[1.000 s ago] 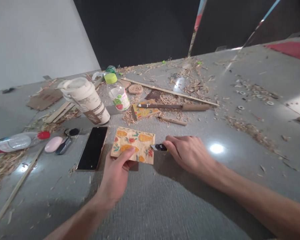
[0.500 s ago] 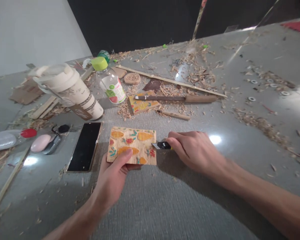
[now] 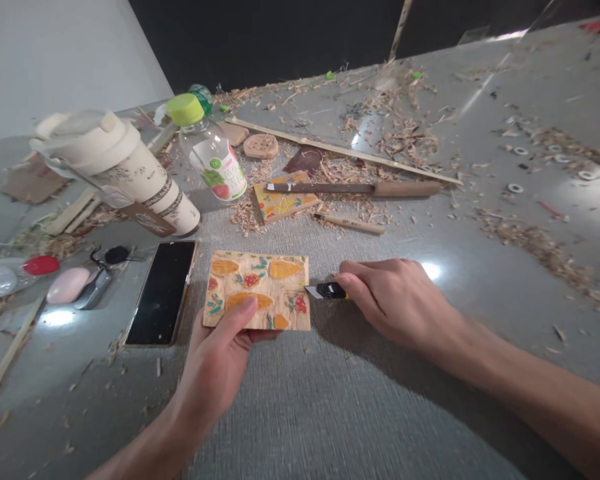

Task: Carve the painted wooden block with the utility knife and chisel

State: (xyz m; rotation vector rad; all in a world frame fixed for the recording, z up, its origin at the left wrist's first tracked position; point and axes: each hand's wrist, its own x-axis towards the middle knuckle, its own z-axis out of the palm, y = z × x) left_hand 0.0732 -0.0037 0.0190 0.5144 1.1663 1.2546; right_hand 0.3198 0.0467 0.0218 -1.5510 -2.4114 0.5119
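Note:
A small wooden panel (image 3: 265, 280) painted with orange fruit and red berries lies on the grey table. My left hand (image 3: 215, 363) grips its near edge, thumb pressed on top. My right hand (image 3: 395, 303) is closed round a utility knife (image 3: 327, 291) with a black and yellow body. The knife's blade tip touches the panel's right edge.
A black phone (image 3: 161, 292) lies left of the panel. Behind stand a tall cream cup (image 3: 125, 177) and a clear bottle with a green cap (image 3: 210, 157). A second painted panel (image 3: 280, 203), a wooden-handled tool (image 3: 360, 189), sticks and wood shavings litter the far side.
The view has tilted down and shifted slightly; both hands keep their hold, with the knife still at the panel's right edge.

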